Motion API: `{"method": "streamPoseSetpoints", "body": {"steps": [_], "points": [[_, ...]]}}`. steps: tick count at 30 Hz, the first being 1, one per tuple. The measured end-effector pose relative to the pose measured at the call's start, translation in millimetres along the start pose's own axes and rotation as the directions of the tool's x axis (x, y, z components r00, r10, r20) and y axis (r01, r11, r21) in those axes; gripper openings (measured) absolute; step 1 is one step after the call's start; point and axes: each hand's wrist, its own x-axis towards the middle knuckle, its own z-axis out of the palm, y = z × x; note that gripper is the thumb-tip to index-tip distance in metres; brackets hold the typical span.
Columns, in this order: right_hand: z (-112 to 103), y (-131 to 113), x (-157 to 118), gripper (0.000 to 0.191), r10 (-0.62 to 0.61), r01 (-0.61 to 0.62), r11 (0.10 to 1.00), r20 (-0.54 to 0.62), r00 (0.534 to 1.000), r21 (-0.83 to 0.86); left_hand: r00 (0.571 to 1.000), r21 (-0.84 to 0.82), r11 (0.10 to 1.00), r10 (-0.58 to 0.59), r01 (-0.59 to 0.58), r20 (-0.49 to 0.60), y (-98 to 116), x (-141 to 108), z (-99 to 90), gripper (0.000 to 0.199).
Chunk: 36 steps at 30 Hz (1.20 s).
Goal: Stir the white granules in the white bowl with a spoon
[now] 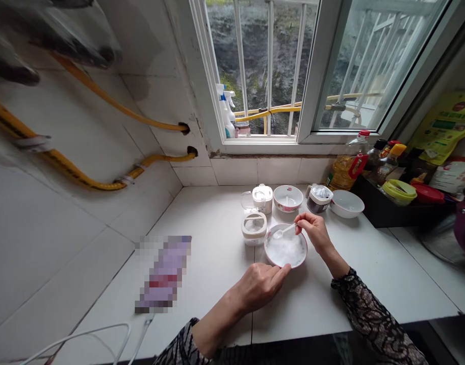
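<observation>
Left hand (257, 286) grasps bowl (304, 249) at six o'clock; right hand (312, 230) pinches spoon (288, 229) at one. Bowl probably brittle; grip rim.

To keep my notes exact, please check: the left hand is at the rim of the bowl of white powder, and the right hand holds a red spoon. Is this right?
Not quite: the spoon in the right hand is white, not red, as the head view shows. The left hand is at the rim of the bowl of white powder.
</observation>
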Motion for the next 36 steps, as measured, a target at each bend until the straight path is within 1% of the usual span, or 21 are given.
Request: {"method": "streamPoseSetpoints", "body": {"steps": [6,9,12,14,15,17,18,19,21,23,24,25,26,27,29,30,33,34,36], "points": [[0,-2,0,0.008,0.006,-0.005,0.998,-0.006,1.0,0.066,1.0,0.007,1.0,-0.009,0.008,0.008,0,-1,1.2,0.023],[4,-2,-1,0.009,-0.028,0.029,0.995,-0.007,1.0,0.098,1.0,0.011,1.0,-0.014,0.014,0.019,0,-2,2.2,0.025],[14,-3,-6,0.011,-0.134,0.134,0.987,-0.001,0.991,0.088,1.0,0.008,1.0,-0.009,0.008,0.015,0,-2,1.8,0.025],[21,-3,-12,0.011,-0.244,0.244,0.97,0.015,0.97,0.018,1.0,-0.001,1.0,-0.006,0.006,0.013,0,0,0.6,0.024],[25,-3,-14,0.011,-0.304,0.305,0.951,0.027,0.952,-0.044,1.0,-0.005,1.0,-0.007,0.007,0.014,0,1,-0.1,0.024],[31,-2,-18,0.009,-0.43,0.434,0.88,0.063,0.901,-0.195,1.0,-0.012,1.0,-0.007,0.007,0.011,0,2,-1.1,0.025],[33,-1,-19,0.008,-0.498,0.503,0.821,0.092,0.863,-0.27,1.0,-0.013,1.0,-0.004,0.004,0.006,0,2,-1.5,0.025],[35,-1,-19,0.008,-0.567,0.576,0.747,0.133,0.813,-0.332,1.0,-0.012,1.0,0.001,-0.001,0.001,0,3,-1.6,0.026],[38,1,-19,0.013,-0.687,0.72,0.559,0.256,0.68,-0.411,1.0,-0.007,1.0,0.013,-0.013,-0.009,0,2,-1.5,0.025],[40,1,-18,0.019,-0.739,0.821,0.358,0.402,0.54,-0.444,1.0,-0.001,1.0,0.019,-0.019,-0.012,0,2,-1.1,0.024],[40,1,-18,0.022,-0.741,0.849,0.278,0.462,0.487,-0.45,1.0,0.002,1.0,0.022,-0.022,-0.015,-1,2,-0.9,0.023],[40,-1,-17,0.024,-0.738,0.863,0.223,0.5,0.453,-0.453,1.0,0.004,1.0,0.023,-0.023,-0.019,-1,2,-0.7,0.022],[39,-2,-17,0.025,-0.738,0.869,0.198,0.514,0.436,-0.453,0.999,0.005,1.0,0.024,-0.024,-0.024,-1,2,-0.6,0.022],[37,-5,-18,0.024,-0.747,0.87,0.2,0.505,0.433,-0.45,0.999,0.003,1.0,0.023,-0.023,-0.024,-1,2,-0.4,0.021],[31,-11,-18,0.021,-0.776,0.859,0.265,0.432,0.46,-0.438,1.0,-0.003,1.0,0.016,-0.016,-0.014,-1,2,0.2,0.021],[26,-13,-18,0.02,-0.787,0.845,0.304,0.384,0.483,-0.441,1.0,-0.004,1.0,0.01,-0.01,-0.007,-1,1,0.7,0.022],[10,-19,-17,0.016,-0.772,0.759,0.413,0.25,0.585,-0.503,1.0,0.004,1.0,-0.005,0.005,0.004,0,-1,2.7,0.024],[5,-19,-16,0.017,-0.755,0.729,0.44,0.224,0.617,-0.525,1.0,0.006,1.0,-0.009,0.009,0.005,0,-2,3.2,0.024],[-3,-17,-14,0.017,-0.721,0.677,0.464,0.199,0.663,-0.571,1.0,0.006,1.0,-0.01,0.01,0.009,0,-3,3.6,0.024]]}}
